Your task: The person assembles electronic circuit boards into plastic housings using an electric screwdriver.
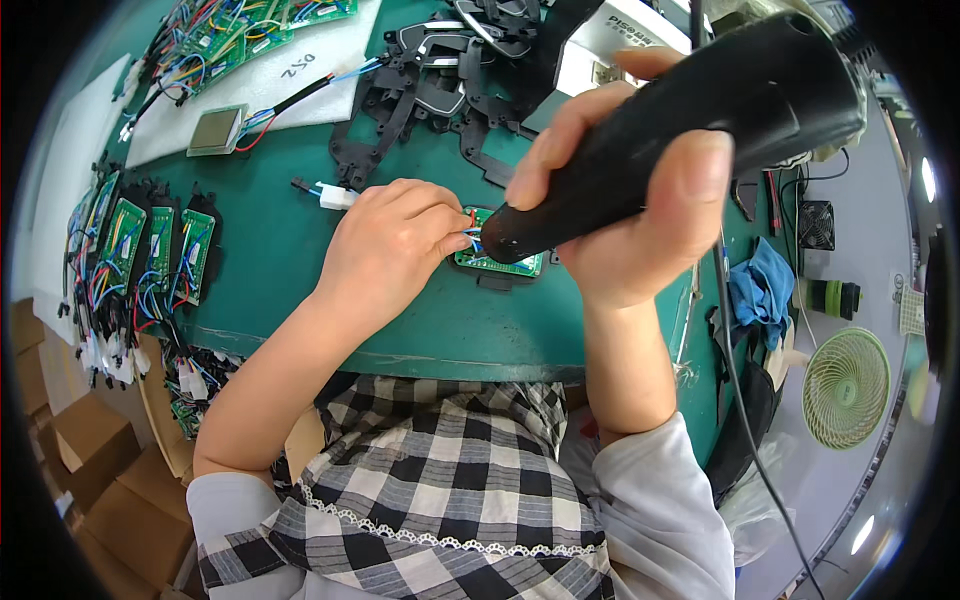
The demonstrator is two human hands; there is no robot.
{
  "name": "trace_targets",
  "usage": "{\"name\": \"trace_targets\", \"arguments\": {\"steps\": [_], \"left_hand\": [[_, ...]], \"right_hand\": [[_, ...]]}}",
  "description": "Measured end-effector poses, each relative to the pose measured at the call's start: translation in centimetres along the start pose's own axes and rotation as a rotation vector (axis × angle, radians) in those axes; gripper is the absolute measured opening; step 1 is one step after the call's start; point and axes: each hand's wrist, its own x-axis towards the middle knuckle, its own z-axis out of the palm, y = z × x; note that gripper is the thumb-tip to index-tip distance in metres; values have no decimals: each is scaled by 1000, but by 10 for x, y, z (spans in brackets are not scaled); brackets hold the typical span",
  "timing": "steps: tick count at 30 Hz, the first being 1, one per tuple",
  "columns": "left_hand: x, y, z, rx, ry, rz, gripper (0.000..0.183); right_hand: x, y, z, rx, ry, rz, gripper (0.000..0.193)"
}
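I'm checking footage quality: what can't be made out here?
Head view: the middle of the green circuit board, hidden by the black handheld tool.
Head view: whether the left hand pinches the wires; its fingertips partly cover them.
Head view: the rest of the topmost board, cut off by the upper edge.

white foam sheet (335, 45): short handwritten dark marking (298, 65) | white box (618, 45): dark printed lettering (642, 29), upside down
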Motion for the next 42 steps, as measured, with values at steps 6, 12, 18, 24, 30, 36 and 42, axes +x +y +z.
{"name": "trace_targets", "arguments": {"steps": [6, 12, 18, 24, 30, 36, 42], "left_hand": [[-3, -2, 2, 34, 43, 13, 13], [-4, -4, 4, 2, 54, 6, 14], [-4, -4, 3, 20, 56, 34, 11], [-4, -9, 9, -175, 10, -114, 8], [-6, -6, 4, 15, 54, 25, 7], [-7, 11, -2, 44, -85, 17, 43], [-5, 23, -90, 188, 215, -161, 58]], "right_hand": [[1, 13, 11, 23, 15, -105, 75], [-3, 11, 18, 36, 21, -84, 77], [-6, 11, 19, -82, 45, -101, 82], [-7, 13, 25, -22, -60, -45, 88], [-6, 12, 23, -32, -80, -52, 90], [1, -4, -30, 548, 321, 95, 64], [4, -17, -70, 620, 203, 51, 64]]}}
